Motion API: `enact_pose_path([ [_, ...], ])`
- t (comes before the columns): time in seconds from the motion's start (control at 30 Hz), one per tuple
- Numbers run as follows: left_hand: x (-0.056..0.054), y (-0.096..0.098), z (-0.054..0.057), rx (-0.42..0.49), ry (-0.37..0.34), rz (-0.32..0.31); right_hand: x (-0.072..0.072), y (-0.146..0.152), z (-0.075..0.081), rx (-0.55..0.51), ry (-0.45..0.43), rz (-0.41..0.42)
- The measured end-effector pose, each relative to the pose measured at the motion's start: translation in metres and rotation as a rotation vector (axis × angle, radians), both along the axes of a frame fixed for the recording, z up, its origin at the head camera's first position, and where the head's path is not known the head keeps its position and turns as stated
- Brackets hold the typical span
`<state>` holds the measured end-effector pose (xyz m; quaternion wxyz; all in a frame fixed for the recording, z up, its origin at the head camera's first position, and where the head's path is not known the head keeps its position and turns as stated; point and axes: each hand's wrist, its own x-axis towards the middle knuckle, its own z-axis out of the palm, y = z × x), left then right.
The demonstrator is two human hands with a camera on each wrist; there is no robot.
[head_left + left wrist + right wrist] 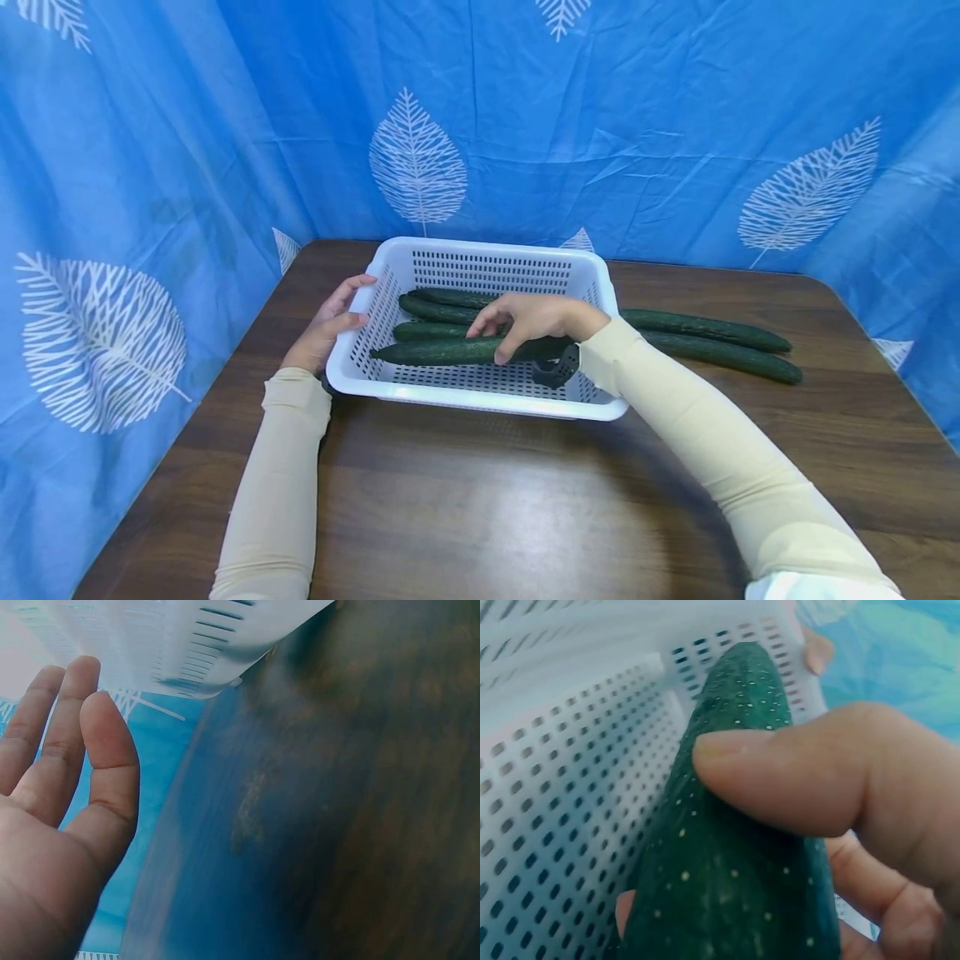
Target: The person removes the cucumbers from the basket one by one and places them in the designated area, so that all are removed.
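My right hand (536, 321) reaches into a white perforated plastic basket (480, 400) and grips the nearest long green cucumber (420, 353). In the right wrist view the thumb lies across this cucumber (727, 885), and a fingertip shows at its far side. Several more cucumbers (438, 311) lie lengthwise behind it in the basket, partly hidden by the hand. At the basket's left end my left hand (318, 333) rests on the rim with thumb and fingers spread; in the left wrist view its fingers (112, 765) look nearly straight.
To the basket's right, two cucumbers (720, 329) lie side by side on the brown wooden table (480, 500). A dark perforated piece (557, 368) shows under the right wrist. A blue curtain with white leaf prints (525, 125) hangs along the table's back and sides.
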<state>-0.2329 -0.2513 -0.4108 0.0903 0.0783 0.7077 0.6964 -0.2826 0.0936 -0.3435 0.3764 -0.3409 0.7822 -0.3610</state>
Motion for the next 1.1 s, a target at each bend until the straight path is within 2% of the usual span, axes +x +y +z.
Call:
enact_pose_path([
  [0.27, 0.001, 0.001, 0.002, -0.001, -0.014, 0.017, 0.000, 0.007, 0.008, -0.044, 0.029, -0.041],
  [0.57, 0.002, 0.001, 0.000, -0.010, -0.009, -0.005, 0.001, 0.013, 0.018, -0.091, 0.087, -0.048],
  [0.77, 0.002, 0.002, -0.001, 0.016, -0.017, -0.006, 0.006, 0.016, 0.028, -0.131, 0.130, -0.061],
  [1.1, 0.002, 0.000, -0.001, 0.029, -0.006, -0.019, 0.015, 0.021, 0.047, -0.176, 0.304, -0.138],
])
